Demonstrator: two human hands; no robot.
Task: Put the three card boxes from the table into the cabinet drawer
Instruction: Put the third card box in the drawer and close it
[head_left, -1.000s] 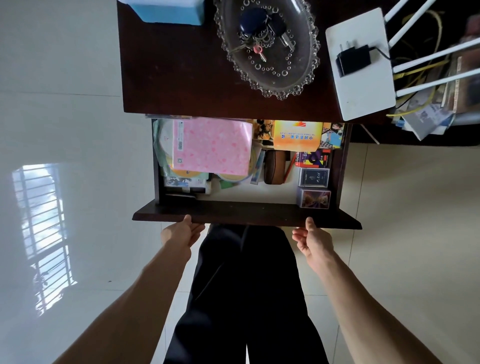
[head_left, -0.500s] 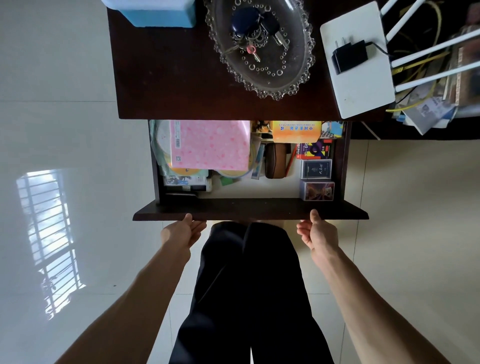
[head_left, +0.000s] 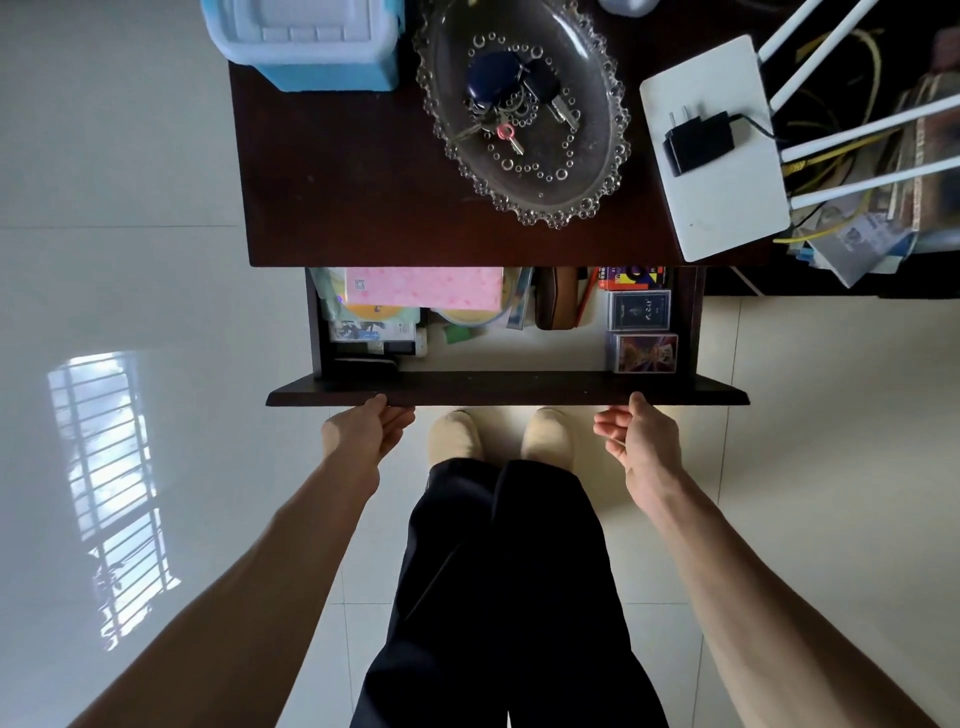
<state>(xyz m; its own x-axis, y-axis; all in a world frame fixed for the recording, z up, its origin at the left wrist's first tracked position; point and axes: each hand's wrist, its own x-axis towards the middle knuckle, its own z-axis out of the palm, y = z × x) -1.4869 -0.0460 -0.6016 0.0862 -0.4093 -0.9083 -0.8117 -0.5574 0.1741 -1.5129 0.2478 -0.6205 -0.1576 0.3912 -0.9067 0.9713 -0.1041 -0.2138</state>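
Three card boxes lie in a column along the right side of the open cabinet drawer (head_left: 509, 388): a red and purple box (head_left: 631, 278) half under the cabinet top, a dark blue box (head_left: 639, 310) in the middle, and a purple and orange box (head_left: 648, 354) nearest the front. My left hand (head_left: 363, 431) touches the drawer front near its left end, thumb on the top edge. My right hand (head_left: 636, 441) touches it near the right end in the same way, fingers loosely curled. Neither hand holds anything.
The drawer also holds a pink packet (head_left: 423, 288), a brown case (head_left: 556, 299) and papers. On the dark cabinet top (head_left: 337, 182) stand a blue plastic box (head_left: 306, 44), a glass dish (head_left: 597, 192) with keys, and a white router (head_left: 727, 171) with a black plug. My feet stand below the drawer.
The drawer has slid further in under the cabinet top, hiding more of its contents. Both hands have moved forward with its front.
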